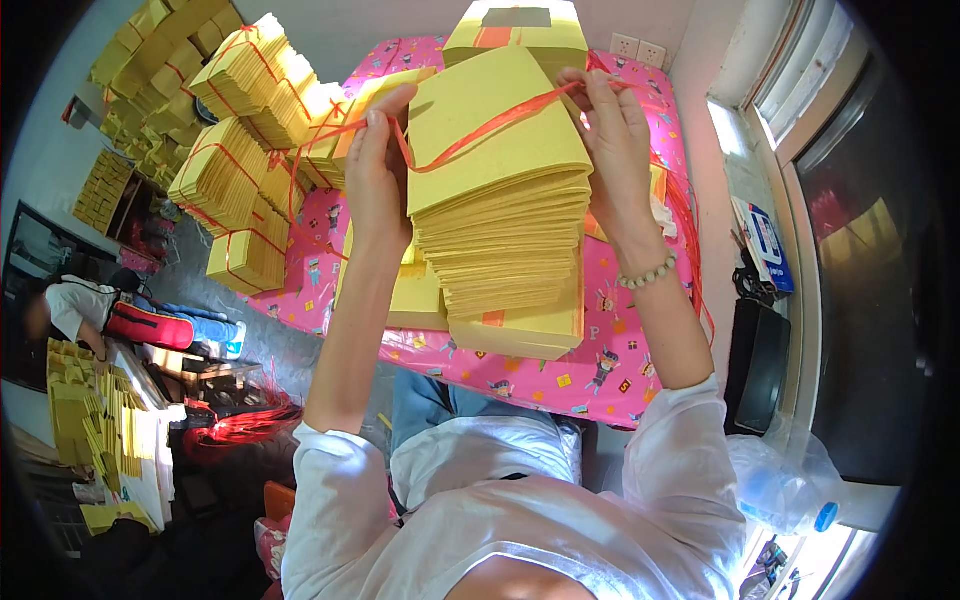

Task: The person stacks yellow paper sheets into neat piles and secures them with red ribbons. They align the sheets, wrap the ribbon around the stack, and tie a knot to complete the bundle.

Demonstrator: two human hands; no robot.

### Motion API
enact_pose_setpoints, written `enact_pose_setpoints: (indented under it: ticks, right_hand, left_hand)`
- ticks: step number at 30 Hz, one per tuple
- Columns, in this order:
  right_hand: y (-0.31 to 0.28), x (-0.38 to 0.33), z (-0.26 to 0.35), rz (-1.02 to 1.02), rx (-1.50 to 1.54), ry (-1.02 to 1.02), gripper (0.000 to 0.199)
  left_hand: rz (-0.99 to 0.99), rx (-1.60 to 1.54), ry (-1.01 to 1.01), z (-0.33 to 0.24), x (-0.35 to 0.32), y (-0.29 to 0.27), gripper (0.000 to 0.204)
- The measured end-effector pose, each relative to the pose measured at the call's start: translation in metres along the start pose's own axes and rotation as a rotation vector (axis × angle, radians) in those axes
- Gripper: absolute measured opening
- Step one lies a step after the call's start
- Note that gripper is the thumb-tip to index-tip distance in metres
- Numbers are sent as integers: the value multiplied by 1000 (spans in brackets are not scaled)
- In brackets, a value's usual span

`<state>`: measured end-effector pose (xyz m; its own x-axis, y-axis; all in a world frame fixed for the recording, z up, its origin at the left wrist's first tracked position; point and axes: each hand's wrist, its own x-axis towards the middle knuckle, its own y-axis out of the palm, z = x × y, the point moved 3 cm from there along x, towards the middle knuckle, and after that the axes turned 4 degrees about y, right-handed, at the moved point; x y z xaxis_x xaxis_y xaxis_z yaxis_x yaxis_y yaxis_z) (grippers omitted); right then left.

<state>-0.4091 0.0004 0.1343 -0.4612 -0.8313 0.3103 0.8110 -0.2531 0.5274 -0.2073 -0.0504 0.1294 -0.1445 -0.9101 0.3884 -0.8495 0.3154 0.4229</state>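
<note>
A tall stack of yellow paper (505, 235) stands before me, its lower layers fanned unevenly. Across its top face a red plastic ribbon (490, 128) runs slack, dipping toward the left. My left hand (376, 185) is at the stack's left side, closed with the ribbon pinched at the thumb tip; a length of it trails down to the left. At the upper right edge my right hand (617, 150), with a bead bracelet (648, 272) on the wrist, pinches the other part of the ribbon. Some fingers of both hands are hidden.
A pink patterned cloth (600, 375) covers the table. Ribbon-tied yellow bundles (225, 175) stand at the left, and a yellow box-like stack (550, 40) behind. Loose red strands (685, 215) hang at the right. A person (85, 310) is at another table, far left.
</note>
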Motion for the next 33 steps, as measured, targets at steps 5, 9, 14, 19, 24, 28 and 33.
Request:
enact_pose_setpoints:
  ticks: [5, 9, 14, 19, 24, 28, 33]
  right_hand:
    - [-18, -6, 1, -4, 33, 29, 20]
    - [-23, -6, 3, -13, 57, 72, 18]
    - [-25, -2, 0, -27, 54, 132, 17]
    - [-32, -16, -4, -58, 12, 215, 18]
    - [-49, -38, -16, -146, 199, 528, 16]
    - [-67, -56, -33, -43, 196, 749, 16]
    - [-89, -65, -49, 27, 14, 874, 16]
  left_hand:
    - [-45, -5, 77, -8, -10, -7, 40]
    - [-108, -61, 87, -7, -10, -12, 38]
    - [-172, -103, 36, -3, -5, -22, 34]
    - [-201, -86, -22, 5, -17, -34, 31]
    - [-189, -34, -187, 26, -38, -50, 29]
    - [-335, -180, -498, 27, -56, -46, 27]
    - [-275, -340, -786, 32, -65, -58, 26]
